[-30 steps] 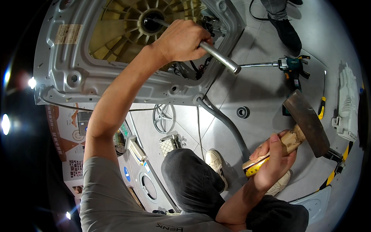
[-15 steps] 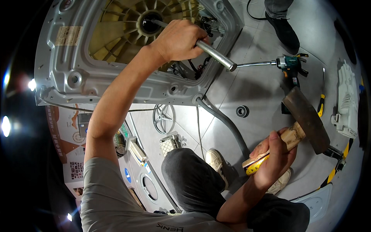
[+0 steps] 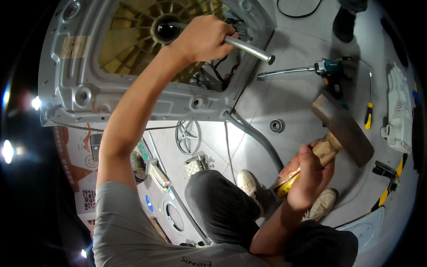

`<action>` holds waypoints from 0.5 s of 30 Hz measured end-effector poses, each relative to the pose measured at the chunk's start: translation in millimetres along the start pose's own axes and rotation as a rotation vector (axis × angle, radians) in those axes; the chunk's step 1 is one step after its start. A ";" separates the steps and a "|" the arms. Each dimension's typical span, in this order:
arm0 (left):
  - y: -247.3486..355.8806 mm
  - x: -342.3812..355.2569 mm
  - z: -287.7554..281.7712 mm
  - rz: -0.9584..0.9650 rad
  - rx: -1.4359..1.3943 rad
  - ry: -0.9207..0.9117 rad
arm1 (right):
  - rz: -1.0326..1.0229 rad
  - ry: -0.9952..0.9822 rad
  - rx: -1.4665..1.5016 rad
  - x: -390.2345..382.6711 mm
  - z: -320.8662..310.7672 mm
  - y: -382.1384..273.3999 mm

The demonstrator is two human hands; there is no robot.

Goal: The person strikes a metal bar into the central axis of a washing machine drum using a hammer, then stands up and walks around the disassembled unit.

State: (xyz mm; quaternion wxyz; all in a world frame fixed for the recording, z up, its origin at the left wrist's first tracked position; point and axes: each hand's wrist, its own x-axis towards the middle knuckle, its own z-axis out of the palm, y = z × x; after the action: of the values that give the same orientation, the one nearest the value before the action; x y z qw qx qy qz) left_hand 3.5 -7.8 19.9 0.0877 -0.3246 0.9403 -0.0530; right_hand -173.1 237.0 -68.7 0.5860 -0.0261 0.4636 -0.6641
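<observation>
At the tub hub (image 3: 163, 31), a metal rod (image 3: 250, 50) slants outward, clutched by the left hand (image 3: 205, 38); lower right of the tub hub, the right hand (image 3: 308, 175) grasps a hammer (image 3: 342, 129). Struck askew, the rod, its seating too shadowed to judge, could skid.

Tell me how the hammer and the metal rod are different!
The hammer has a chunky, dark head on a wooden handle; the metal rod is a plain, silvery bar. The hammer is in the right hand, the metal rod in the left hand. The metal rod's far end shows at the hub opening; the hammer is away from it. Both are being held.
</observation>
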 end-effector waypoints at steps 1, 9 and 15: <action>-2.7 -0.6 0.9 0.003 -0.011 0.013 | -0.013 -0.009 -0.004 0.5 -0.2 2.4; -2.5 -1.5 2.7 0.037 0.010 -0.020 | -0.018 -0.049 -0.034 -4.3 6.2 5.9; -4.3 2.8 11.1 -0.017 0.009 0.021 | -0.102 0.001 0.009 3.2 7.1 7.2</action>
State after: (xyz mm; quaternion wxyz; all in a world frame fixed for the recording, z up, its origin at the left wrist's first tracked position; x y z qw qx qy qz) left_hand 6.1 -13.4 9.4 0.0790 -0.3317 0.9381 -0.0612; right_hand -164.6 231.2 -70.9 0.5514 -0.0469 0.4589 -0.6951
